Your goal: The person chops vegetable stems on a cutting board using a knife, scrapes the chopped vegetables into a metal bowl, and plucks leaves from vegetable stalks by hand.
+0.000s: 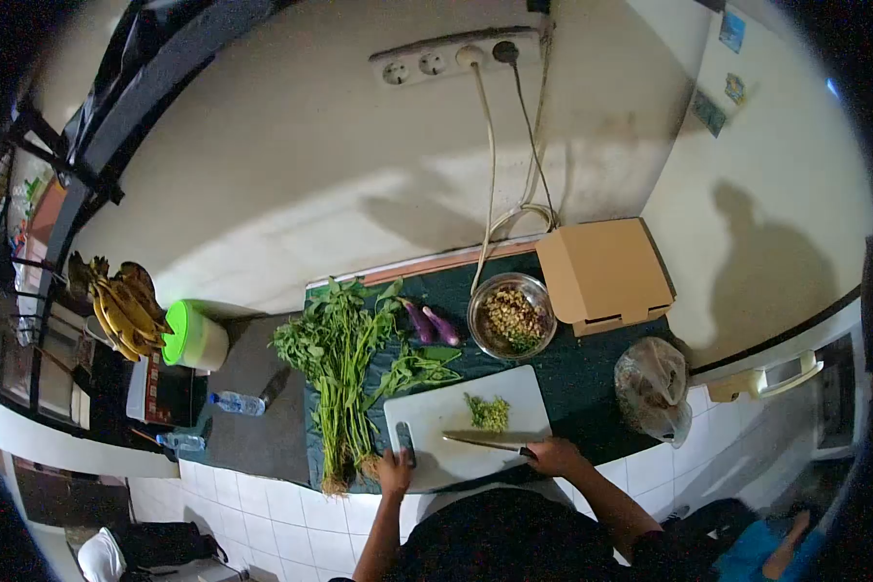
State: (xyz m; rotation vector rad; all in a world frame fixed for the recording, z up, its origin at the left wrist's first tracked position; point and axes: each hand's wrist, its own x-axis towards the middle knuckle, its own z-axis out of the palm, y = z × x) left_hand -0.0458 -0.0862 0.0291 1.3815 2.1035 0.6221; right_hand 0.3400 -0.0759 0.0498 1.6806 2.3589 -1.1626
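Observation:
A white cutting board (456,417) lies at the table's front edge, slightly turned. My left hand (394,473) grips its lower left corner, beside the handle slot. My right hand (556,457) is closed round the dark handle of a knife (485,442), whose blade lies across the board, pointing left. Just above the blade sits a small pile of chopped greens (488,412). Behind the board stands a steel bowl (474,330) of chopped pieces, some green. Two purple eggplants (442,327) lie left of the bowl. Long-stemmed leafy greens (339,378) with roots spread left of the board.
A cardboard box (606,272) stands back right, and a filled plastic bag (653,388) sits at the right edge. Leftward are a green-lidded container (199,337), bananas (126,310) and a water bottle (238,404). Cables (490,175) hang behind. Another person's arm (786,548) shows lower right.

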